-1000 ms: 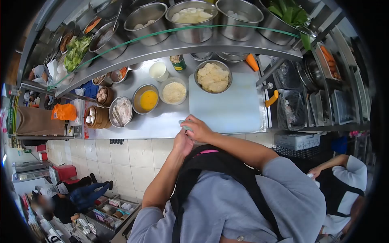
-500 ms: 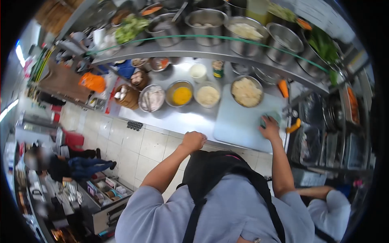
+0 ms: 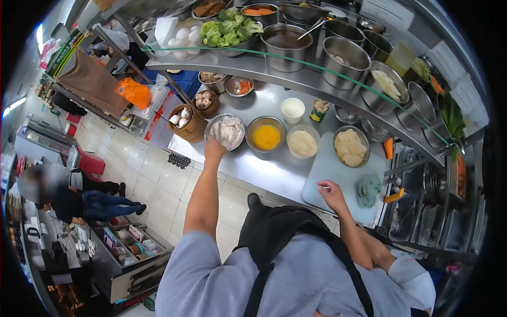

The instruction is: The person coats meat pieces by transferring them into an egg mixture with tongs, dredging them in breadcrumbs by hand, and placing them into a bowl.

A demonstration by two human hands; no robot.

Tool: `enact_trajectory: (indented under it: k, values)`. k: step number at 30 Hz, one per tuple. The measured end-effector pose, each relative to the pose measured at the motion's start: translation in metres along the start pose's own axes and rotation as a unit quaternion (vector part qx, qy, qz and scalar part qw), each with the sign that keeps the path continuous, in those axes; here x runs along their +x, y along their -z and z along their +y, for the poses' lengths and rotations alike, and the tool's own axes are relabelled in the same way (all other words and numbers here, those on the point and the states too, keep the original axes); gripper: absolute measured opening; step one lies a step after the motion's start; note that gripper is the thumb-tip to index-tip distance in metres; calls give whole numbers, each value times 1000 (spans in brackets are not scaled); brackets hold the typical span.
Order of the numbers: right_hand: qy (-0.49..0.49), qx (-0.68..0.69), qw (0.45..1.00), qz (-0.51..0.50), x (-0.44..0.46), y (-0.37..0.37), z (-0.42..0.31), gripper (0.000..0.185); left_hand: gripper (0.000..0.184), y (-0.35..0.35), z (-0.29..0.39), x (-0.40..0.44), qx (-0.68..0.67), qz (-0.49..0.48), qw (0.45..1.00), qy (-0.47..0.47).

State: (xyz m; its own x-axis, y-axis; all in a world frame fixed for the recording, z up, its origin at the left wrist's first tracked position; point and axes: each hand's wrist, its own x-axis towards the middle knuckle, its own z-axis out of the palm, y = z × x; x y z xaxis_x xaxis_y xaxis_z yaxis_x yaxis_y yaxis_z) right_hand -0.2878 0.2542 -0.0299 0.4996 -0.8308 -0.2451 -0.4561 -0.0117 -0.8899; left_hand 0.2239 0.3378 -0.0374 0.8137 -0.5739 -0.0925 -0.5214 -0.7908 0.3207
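Since the earlier frame, my L hand [image 3: 214, 150] has gone from near the desk's [image 3: 253, 170] front edge to the metal bowl [image 3: 243, 139] of pale pieces [image 3: 231, 136]; R hand [image 3: 334, 196] has come off the green cloth [image 3: 369, 191].

Bowl's near the front edge, toward the desk's L end. L fingers mostly curled at near end of what look like tongs [image 3: 219, 128]; can't tell if they've closed on them. R hand half open, fingers loosely bent, nothing seen in it, above the cutting board's [image 3: 319, 171] L edge.

Tongs: prob. light, stiff, springy; best held partway down both arms, clear of the wet end. Pieces look soft, wet, slippery: gentle pinch mid-piece, too hard & they'd slide or tear. Bowl steadies by its rim.

Outward: steamer [image 3: 190, 132] just L of bowl, egg bowl [image 3: 251, 141] just R, then crumb tub [image 3: 317, 150]; board at desk's R end, cloth nr its R edge.
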Motion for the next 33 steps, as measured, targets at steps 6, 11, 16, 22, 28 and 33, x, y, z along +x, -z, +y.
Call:
enact_trajectory:
  k: [6, 11, 16, 22, 28, 33]
  values:
    - [-44, 40, 990, -126, 48, -74, -53, 32, 43, 71, -10, -21, -26, -93, 995, 29]
    - [-222, 190, 947, -132, 110, -139, -94, 38, 32, 82, -22, -47, 13, -104, 988, -115]
    - [-318, 259, 911, -45, 159, -191, -82, 38, 29, 53, -20, -23, 6, -102, 983, -155]
    - [-310, 263, 913, 39, 153, -205, -70, 29, 24, 67, -32, 0, -91, -140, 971, -171]
    - [-320, 272, 906, 58, 115, -198, -79, 27, 23, 103, -28, 19, -127, -166, 958, -197]
    - [-333, 296, 895, 20, 98, -199, -79, 29, 24, 138, 24, 11, -118, -208, 935, -261]
